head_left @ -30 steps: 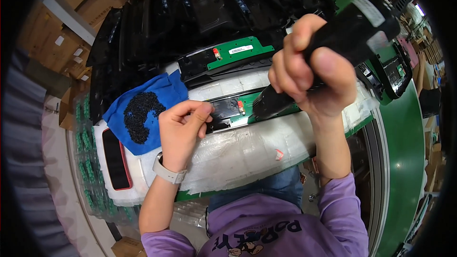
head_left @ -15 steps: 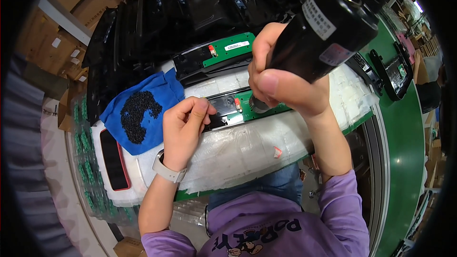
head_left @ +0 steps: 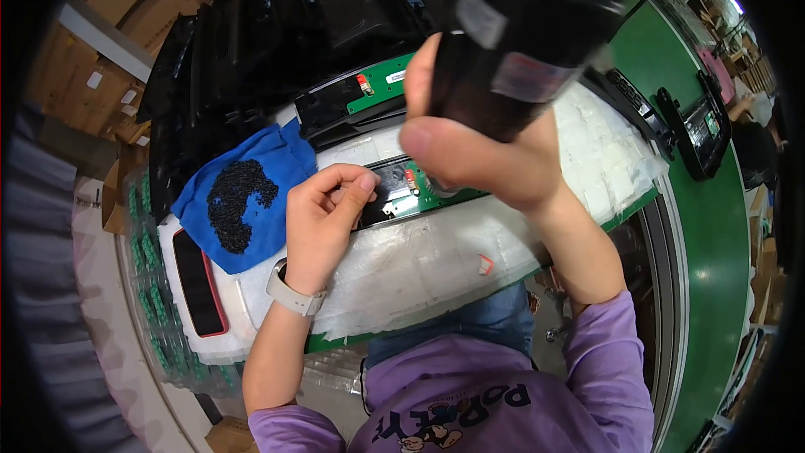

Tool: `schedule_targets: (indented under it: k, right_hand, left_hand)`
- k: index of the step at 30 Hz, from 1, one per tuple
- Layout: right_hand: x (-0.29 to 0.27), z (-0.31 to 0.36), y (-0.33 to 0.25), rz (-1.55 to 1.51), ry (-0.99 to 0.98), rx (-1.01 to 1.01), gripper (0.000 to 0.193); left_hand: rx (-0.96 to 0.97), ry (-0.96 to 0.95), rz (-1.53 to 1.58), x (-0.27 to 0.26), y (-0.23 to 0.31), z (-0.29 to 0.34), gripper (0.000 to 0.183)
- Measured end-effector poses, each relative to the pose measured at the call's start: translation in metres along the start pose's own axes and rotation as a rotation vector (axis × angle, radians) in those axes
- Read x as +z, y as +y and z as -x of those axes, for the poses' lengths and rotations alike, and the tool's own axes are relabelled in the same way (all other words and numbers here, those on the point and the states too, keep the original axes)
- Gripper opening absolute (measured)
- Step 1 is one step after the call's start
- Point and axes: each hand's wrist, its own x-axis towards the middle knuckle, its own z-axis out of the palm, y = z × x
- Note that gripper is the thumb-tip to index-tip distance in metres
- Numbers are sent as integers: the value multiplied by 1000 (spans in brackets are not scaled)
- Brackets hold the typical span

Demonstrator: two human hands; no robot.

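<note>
My right hand is wrapped around a thick black electric screwdriver, its cable running off the top. The tool leans over a green circuit board set in a long black plastic housing; my hand hides most of its tip. A small red-and-white part sits on the board beside the tip. At the housing's left end, my left hand has thumb and forefinger pinched together, and whatever they hold is too small to see. Left of it, small black screws lie heaped on a blue cloth.
Behind lies a second black housing with a green board, in front of stacked black panels. A red-edged phone rests at the left on the white padded surface. More black housings lie on the green bench at right.
My right hand and the screwdriver have shifted left along the board and look larger in view. My left hand keeps its pinch at the housing's left end. The whole view has drifted slightly.
</note>
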Motion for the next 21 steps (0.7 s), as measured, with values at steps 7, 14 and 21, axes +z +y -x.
schedule_targets:
  k: [7, 14, 21]
  right_hand:
    - [-2, -2, 4, 46, -64, -33, 15]
    - [-8, 4, 15, 187, -177, -426, 18]
    - [-30, 1, 14, -583, -301, -356, 37]
  left_hand:
    - [-82, -23, 193, 0, -4, -4, 20]
    - [-121, -39, 147, 3, 4, 1, 16]
    - [-44, -81, 135, -1, 17, 12, 14]
